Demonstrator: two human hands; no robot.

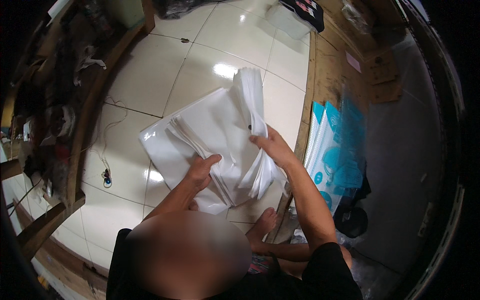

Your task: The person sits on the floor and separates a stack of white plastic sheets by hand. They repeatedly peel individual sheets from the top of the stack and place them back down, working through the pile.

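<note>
My left hand is closed on the folded edge of a bunch of thin white plastic sheets, its thumb lying on top. To its right, my right hand grips a second gathered bunch of white sheets, which fans out above and below the fist. A small dark spot shows beside the right thumb. Beneath both bunches, a flat glossy white stack lies on the tiled floor. Whether the bunches are joined to that stack, I cannot tell. My bare foot rests at its near right.
Blue and white printed packs lean along the wooden board on the right. A thin cable with a small blue end lies on the floor at left, near a wooden frame. A translucent box stands at the far right.
</note>
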